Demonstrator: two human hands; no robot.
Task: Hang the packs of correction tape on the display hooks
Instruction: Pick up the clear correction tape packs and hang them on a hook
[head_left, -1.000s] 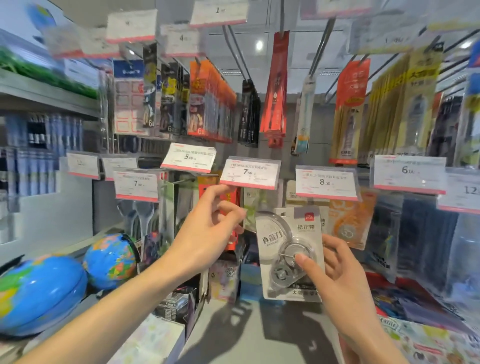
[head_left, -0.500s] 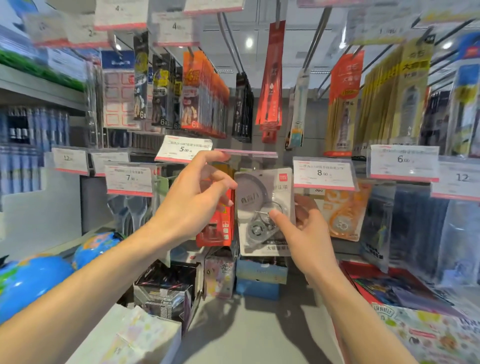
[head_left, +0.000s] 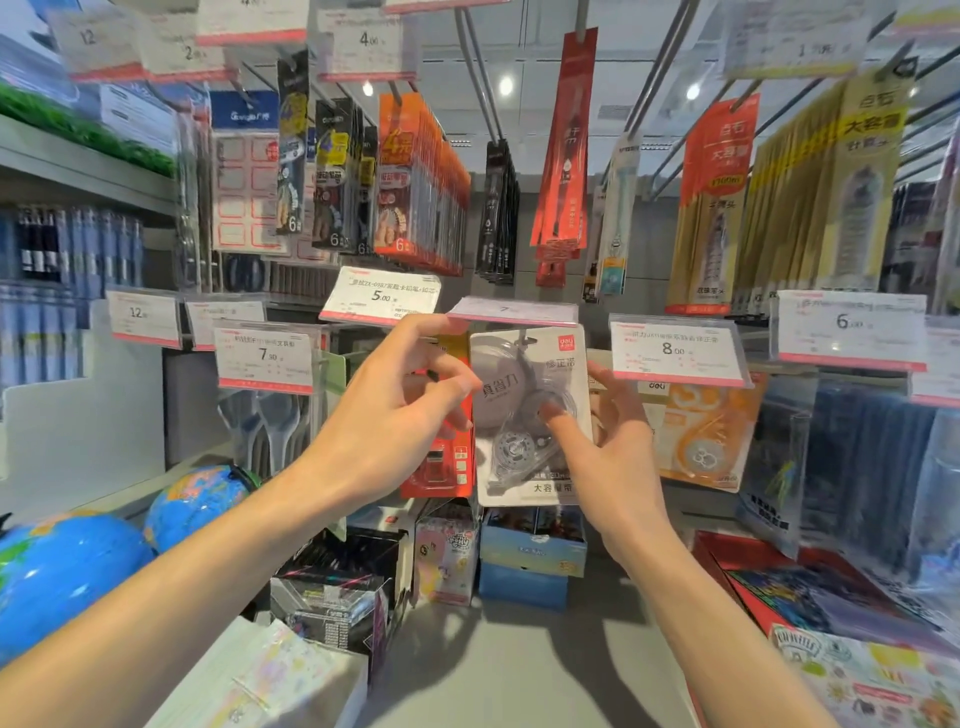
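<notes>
A grey pack of correction tape (head_left: 524, 395) with a clear dispenser blister hangs upright in the middle of the head view. My right hand (head_left: 608, 447) grips its right side, thumb on the front and fingers behind. The pack's top hole is at the tip of a display hook (head_left: 529, 339), just under a price tag (head_left: 511, 310) flipped up to horizontal. My left hand (head_left: 395, 410) pinches that tag's left edge and holds it lifted, fingers touching the pack's left edge. An orange correction tape pack (head_left: 711, 431) hangs on the hook to the right.
Rows of hooks with hanging stationery packs (head_left: 421, 182) fill the wall above and on both sides, each with a price tag (head_left: 675, 351). Below stand small boxes (head_left: 530, 556), two globes (head_left: 197, 499) at the left and flat boxed goods (head_left: 831, 597) at the right.
My right hand has raised the pack up and leftwards to the hook under the 7 tag. My left hand has flipped that tag up from hanging to horizontal.
</notes>
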